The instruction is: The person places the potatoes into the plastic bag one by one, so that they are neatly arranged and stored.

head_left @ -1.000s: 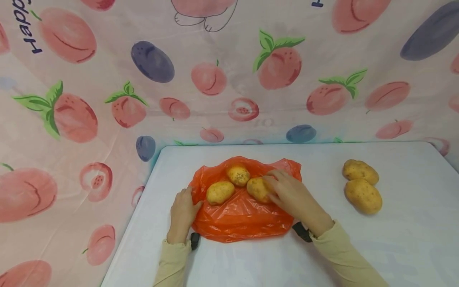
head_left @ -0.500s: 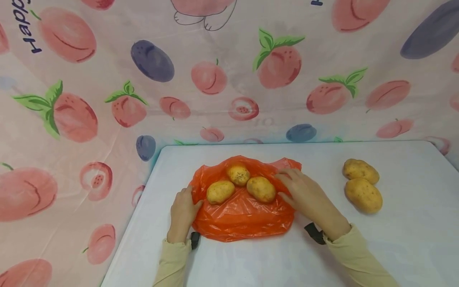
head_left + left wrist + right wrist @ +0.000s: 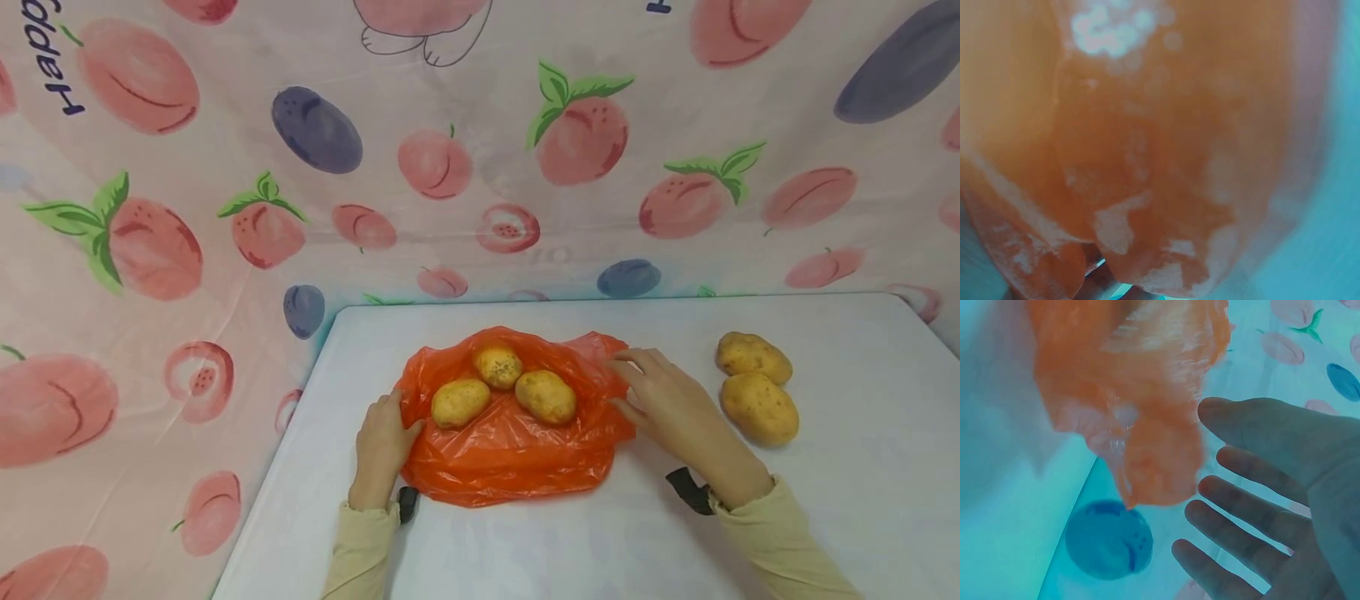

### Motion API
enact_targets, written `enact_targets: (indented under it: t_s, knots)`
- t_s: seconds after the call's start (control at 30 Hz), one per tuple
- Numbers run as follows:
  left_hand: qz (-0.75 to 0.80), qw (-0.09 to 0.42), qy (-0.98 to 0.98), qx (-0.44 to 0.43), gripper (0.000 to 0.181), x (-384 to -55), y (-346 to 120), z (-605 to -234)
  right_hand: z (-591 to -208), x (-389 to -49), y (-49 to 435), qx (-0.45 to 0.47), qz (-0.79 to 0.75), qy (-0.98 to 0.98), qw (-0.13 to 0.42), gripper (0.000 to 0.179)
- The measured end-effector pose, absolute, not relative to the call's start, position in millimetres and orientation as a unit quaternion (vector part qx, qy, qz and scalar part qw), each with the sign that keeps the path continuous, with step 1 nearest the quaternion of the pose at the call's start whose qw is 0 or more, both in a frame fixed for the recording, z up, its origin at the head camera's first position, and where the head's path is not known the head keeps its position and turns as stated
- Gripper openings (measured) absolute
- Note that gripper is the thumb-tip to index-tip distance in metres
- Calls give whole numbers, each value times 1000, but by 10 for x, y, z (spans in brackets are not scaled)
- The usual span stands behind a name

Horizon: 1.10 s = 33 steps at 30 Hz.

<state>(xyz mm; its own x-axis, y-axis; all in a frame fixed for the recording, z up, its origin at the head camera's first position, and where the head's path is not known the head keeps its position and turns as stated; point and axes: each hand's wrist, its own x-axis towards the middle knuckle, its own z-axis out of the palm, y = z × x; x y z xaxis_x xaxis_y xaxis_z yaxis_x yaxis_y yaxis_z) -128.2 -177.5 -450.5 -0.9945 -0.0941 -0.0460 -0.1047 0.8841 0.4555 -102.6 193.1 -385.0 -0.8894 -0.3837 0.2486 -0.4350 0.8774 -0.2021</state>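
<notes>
An orange-red plastic bag (image 3: 502,458) lies spread on the table in the head view. Three potatoes are at its mouth: a left potato (image 3: 460,403), a back potato (image 3: 498,367) and a right potato (image 3: 546,397). My left hand (image 3: 384,446) holds the bag's left edge, thumb over the film. In the left wrist view the bag (image 3: 1166,144) fills most of the picture and hides nearly all of that hand. At the bag's right edge my right hand (image 3: 667,408) holds nothing. The right wrist view shows that hand's fingers (image 3: 1241,544) spread beside the bag.
Two more potatoes touch each other at the right of the table: a far potato (image 3: 753,358) and a near potato (image 3: 761,409). Behind the white table (image 3: 862,517) hangs a fruit-print cloth (image 3: 480,108), which also covers the left side.
My right hand has let go of the right potato and moved right, off it to the bag's right edge. That edge has shifted slightly outward. The left hand has stayed put.
</notes>
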Motion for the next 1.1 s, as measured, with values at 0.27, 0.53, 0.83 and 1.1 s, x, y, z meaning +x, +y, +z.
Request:
enact_targets:
  t_s: [0.27,0.53,0.83,1.1]
  knots:
    - [240,15,969,-53,59,-1272,-1790,-4514,-3854,-1001,2124,209,119,-964,110,49]
    - [239,8,969,-55,59,-1272,-1776,-4519,-3919,-983,2340,202,99,-965,133,51]
    - [239,4,970,-54,58,-1284,-1786,-4534,-4001,-956,2585,199,104,-964,141,51]
    - [240,7,969,-53,57,-1282,-1775,-4518,-4052,-934,2802,192,101,-961,172,51]
